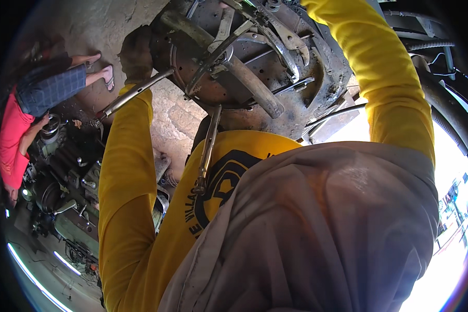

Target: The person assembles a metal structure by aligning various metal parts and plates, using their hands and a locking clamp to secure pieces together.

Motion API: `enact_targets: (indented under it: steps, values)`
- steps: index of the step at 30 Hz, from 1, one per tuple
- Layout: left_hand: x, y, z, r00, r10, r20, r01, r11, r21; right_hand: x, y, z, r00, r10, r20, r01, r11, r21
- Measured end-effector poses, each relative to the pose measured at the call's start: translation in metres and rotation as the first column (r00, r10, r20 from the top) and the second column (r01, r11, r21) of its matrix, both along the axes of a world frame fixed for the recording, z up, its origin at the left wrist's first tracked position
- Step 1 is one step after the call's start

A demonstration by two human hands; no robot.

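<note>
My left hand [137, 54], in a dark glove, is at the left edge of a greasy metal work surface [317, 67]; its fingers are too dark to make out. A long chrome bar [135, 94] crosses over my left wrist. My right arm [387, 67], in a yellow sleeve, reaches up past the top edge, with its hand out of view. Between the arms, a thick metal pipe [257, 91] lies across the surface among several tools. A steel wrench [224, 26] and an adjustable wrench [286, 34] lie near the top. Toward me, a ratchet handle [209, 148] juts over the edge.
At the left stands another person in a red shirt [14, 140] and plaid shorts, holding a round metal part [51, 125]. Below them, machine parts [49, 192] crowd together. Dark hoses and tubes [437, 93] run along the right side. A grey cloth [317, 223] covers much of the lower view.
</note>
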State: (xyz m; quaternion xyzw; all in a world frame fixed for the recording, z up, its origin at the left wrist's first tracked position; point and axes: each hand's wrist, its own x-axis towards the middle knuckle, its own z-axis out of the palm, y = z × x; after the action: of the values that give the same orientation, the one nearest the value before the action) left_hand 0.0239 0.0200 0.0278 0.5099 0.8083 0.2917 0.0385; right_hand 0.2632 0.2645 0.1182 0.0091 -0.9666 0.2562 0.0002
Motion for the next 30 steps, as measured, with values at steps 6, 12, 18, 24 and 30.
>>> enact_targets:
  steps: [6, 12, 18, 24, 30]
  values:
    - [-0.026, -0.003, -0.023, 0.871, -0.289, -0.398, 0.307, 0.952, -0.020, 0.069, -0.026, -0.004, 0.982, -0.108, -0.157, 0.152, 0.941, 0.303]
    - [-0.014, -0.007, -0.018, 0.987, -0.081, -0.139, 0.067, 0.992, -0.104, 0.165, -0.139, -0.035, 0.889, -0.375, -0.264, 0.438, 0.864, 0.248]
    - [-0.063, -0.012, -0.052, 0.545, -0.316, -0.776, 0.348, 0.928, -0.133, 0.152, -0.115, 0.013, 0.811, -0.541, -0.221, 0.559, 0.829, 0.024]
    - [-0.044, 0.000, -0.044, 0.697, -0.353, -0.624, 0.265, 0.936, -0.233, 0.188, -0.103, -0.010, 0.791, -0.546, -0.276, 0.593, 0.794, 0.130]
    - [-0.036, -0.009, -0.042, 0.846, -0.245, -0.474, 0.152, 0.962, -0.227, 0.161, -0.074, -0.011, 0.844, -0.400, -0.357, 0.491, 0.844, 0.215]
